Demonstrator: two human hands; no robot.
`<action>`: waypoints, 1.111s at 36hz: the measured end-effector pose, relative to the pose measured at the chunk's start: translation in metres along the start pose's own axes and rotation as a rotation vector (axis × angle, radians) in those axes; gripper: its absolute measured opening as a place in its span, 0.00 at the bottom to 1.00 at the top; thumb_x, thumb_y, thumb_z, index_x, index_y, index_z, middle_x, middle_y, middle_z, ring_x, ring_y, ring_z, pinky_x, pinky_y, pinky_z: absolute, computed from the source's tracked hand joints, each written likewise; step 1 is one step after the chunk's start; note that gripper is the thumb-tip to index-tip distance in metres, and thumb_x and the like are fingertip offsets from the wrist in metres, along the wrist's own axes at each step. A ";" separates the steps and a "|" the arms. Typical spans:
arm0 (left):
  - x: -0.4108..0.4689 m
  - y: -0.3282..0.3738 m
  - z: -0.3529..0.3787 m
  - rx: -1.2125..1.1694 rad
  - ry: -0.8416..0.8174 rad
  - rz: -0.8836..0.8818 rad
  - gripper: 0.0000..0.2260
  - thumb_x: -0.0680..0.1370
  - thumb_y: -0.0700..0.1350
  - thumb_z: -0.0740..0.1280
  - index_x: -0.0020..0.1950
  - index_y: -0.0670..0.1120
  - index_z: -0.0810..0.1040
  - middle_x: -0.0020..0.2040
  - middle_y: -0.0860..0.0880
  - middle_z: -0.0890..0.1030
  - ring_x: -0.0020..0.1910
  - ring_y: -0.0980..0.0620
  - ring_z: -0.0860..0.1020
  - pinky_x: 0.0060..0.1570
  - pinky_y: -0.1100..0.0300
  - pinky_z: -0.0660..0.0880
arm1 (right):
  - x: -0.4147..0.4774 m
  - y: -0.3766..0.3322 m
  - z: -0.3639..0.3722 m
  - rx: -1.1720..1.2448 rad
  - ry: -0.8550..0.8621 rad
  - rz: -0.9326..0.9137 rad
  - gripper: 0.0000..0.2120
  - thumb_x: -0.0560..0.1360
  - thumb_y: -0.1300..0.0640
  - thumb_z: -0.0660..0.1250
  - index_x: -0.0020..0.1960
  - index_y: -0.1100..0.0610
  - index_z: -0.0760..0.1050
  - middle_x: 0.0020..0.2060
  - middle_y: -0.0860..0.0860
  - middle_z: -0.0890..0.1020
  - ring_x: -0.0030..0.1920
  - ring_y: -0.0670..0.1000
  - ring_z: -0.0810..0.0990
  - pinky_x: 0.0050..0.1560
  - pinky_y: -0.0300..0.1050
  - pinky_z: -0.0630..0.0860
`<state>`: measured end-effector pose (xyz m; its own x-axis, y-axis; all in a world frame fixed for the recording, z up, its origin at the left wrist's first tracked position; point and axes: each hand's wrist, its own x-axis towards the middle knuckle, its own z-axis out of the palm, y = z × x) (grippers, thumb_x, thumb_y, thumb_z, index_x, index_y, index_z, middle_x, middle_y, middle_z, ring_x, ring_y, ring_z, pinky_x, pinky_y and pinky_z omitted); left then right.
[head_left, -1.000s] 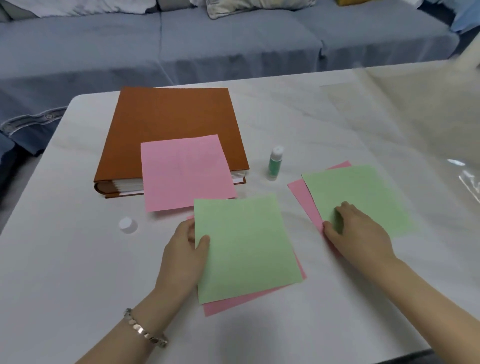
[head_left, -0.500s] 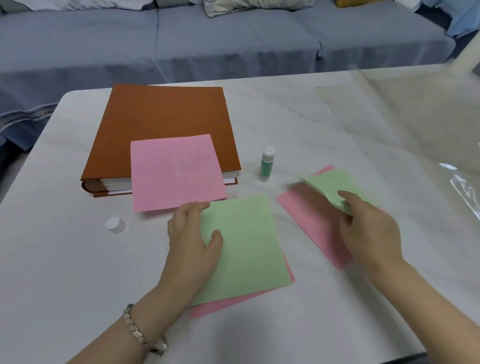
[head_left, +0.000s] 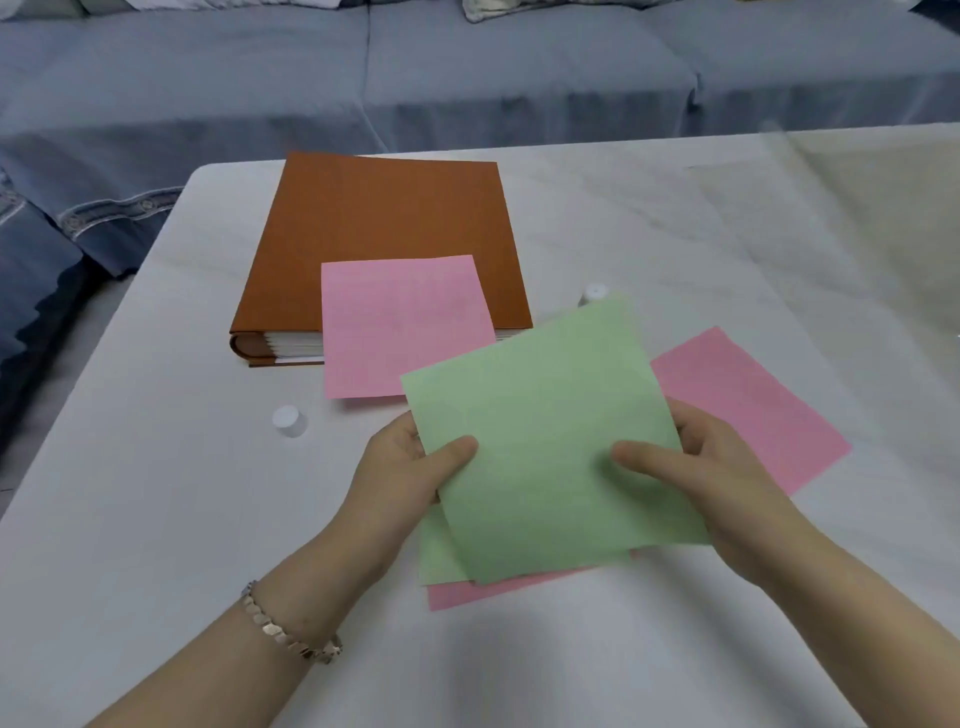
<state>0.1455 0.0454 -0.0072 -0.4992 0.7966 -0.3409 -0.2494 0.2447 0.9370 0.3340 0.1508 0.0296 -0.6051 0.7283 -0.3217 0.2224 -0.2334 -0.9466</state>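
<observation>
Green, matte and thin, the green sheet (head_left: 545, 441) is close to square, so no long axis can be told. It is turned on the skew, with one corner pointing to the desk's far edge and its sides running diagonally. It sits over the middle of the pale, faintly veined desk (head_left: 156, 519), near the front edge, and covers most of a second green sheet (head_left: 434, 558) that lies on a pink sheet (head_left: 467, 595). The left hand (head_left: 410, 467) pinches the green sheet at its left edge, with the thumb flat on top and the fingers tucked beneath. The right hand (head_left: 711, 467) pinches the right edge the same way, its thumb laid long across the paper and its fingers curled behind. A link bracelet (head_left: 291, 631) circles the left wrist. Toward the right edge a second pink sheet (head_left: 748, 410) lies flat, partly under the green sheet. Farther back a thick brown album (head_left: 384, 228) with a cloth-like cover lies closed, and a third pink sheet (head_left: 405, 327) overhangs its front edge. A small round white cap (head_left: 288, 421) stands left of the hands. The glue stick (head_left: 592, 295) shows only its white tip past the green sheet's far corner.
</observation>
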 end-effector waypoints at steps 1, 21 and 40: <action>-0.001 0.001 -0.004 0.040 -0.001 0.029 0.10 0.76 0.34 0.66 0.52 0.47 0.79 0.47 0.51 0.85 0.44 0.52 0.83 0.39 0.62 0.79 | 0.002 -0.001 -0.001 -0.022 -0.049 0.067 0.16 0.65 0.55 0.69 0.52 0.57 0.79 0.46 0.52 0.85 0.46 0.53 0.84 0.46 0.47 0.79; -0.003 -0.060 -0.049 1.261 -0.054 0.451 0.24 0.74 0.52 0.56 0.64 0.39 0.75 0.65 0.43 0.75 0.63 0.45 0.74 0.64 0.54 0.65 | 0.016 0.029 -0.028 -0.076 0.173 0.251 0.09 0.74 0.58 0.65 0.50 0.61 0.80 0.43 0.55 0.86 0.42 0.54 0.85 0.41 0.46 0.81; 0.041 -0.023 -0.024 0.338 0.277 0.040 0.14 0.75 0.35 0.65 0.61 0.44 0.71 0.44 0.52 0.76 0.42 0.56 0.76 0.35 0.73 0.71 | 0.025 0.050 -0.002 -0.099 0.170 0.271 0.06 0.74 0.59 0.66 0.47 0.59 0.80 0.41 0.54 0.86 0.38 0.54 0.84 0.44 0.49 0.79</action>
<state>0.1108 0.0588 -0.0449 -0.7182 0.6421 -0.2681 0.0371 0.4202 0.9067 0.3314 0.1591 -0.0257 -0.3789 0.7474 -0.5457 0.4363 -0.3758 -0.8176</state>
